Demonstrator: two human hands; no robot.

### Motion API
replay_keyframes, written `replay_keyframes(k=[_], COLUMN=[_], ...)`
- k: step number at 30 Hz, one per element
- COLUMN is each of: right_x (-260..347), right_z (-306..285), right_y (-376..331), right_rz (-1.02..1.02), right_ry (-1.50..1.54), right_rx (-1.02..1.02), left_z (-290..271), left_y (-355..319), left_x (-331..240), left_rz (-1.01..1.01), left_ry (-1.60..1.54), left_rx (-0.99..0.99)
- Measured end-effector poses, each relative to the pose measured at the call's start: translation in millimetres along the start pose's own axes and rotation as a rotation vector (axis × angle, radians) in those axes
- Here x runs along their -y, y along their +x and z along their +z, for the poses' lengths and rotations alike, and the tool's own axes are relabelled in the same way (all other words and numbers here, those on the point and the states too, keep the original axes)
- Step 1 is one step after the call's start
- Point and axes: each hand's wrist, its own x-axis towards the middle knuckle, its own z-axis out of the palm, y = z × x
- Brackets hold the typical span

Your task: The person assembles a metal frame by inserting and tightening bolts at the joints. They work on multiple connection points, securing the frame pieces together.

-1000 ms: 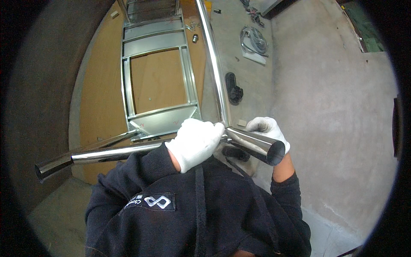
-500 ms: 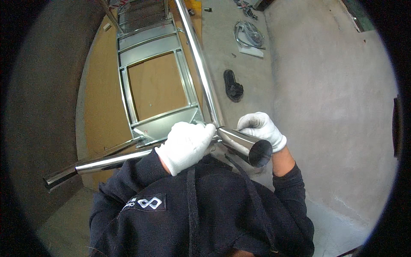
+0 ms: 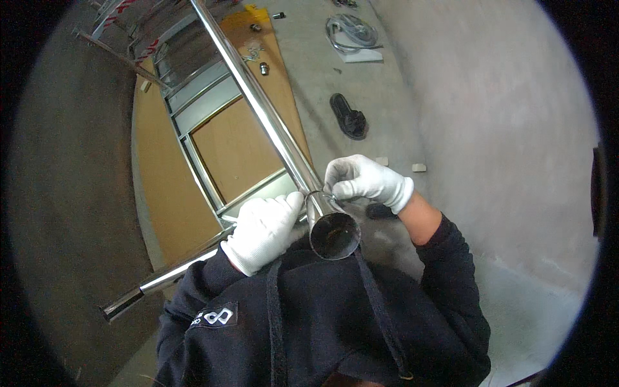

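Note:
A long shiny steel pipe runs from the far end towards me, ending in a wide, open pipe end in front of my chest. My left hand, in a white knit glove, is closed against the left side of the joint, its thumb on the pipe. Its fingertips are hidden underneath. At the right side of the joint, my gloved right hand pinches thumb and fingers together. What it holds is too small to make out. A second steel tube slants out lower left, passing behind my left hand and sleeve.
A metal frame lies on a brown board at the left. Metal fittings lie on the board. On the grey floor are a black slipper, a coiled clear hose and a small pale block. Walls stand on both sides.
The view has turned, so the pipe's open end now faces me and appears further left. My right hand has come closer to the joint. My left hand stays beside it.

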Motion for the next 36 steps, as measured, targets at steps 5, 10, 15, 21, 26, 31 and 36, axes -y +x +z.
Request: replay_keyframes(k=[5, 10, 15, 21, 26, 31, 36], right_x=[0.3, 9.0, -1.1, -12.0, -18.6, -11.9, -13.8], right_z=[4.5, 21.9, 34.2, 72.1, 77.8, 87.4, 89.1], right_y=[-1.0, -12.3, -31.5, -25.5, -23.0, -19.8, -20.0], right_rz=[-0.165, -0.479, -0.694, -0.683, -0.681, -0.685, -0.69], right_ry=[-0.071, -0.205, -0.955, -1.234, -1.318, -1.39, -1.408], right_rx=[-0.117, -0.136, -0.45, -0.673, -0.777, -0.835, -0.888], left_z=[2.8, -1.0, -6.3, 1.3, 5.0, 7.9, 23.0], left_y=[2.6, 2.3, 1.8, 1.3, 1.3, 3.2, -2.8], left_x=[1.0, 0.7, 0.6, 4.4, 5.6, 6.2, 18.8], left_rz=[-0.032, -0.032, -0.014, 0.0, 0.029, 0.054, 0.04], left_ry=[-0.021, -0.031, -0.042, -0.094, -0.127, -0.085, -0.163], left_rx=[0.012, -0.009, 0.022, 0.001, -0.046, -0.068, 0.014])
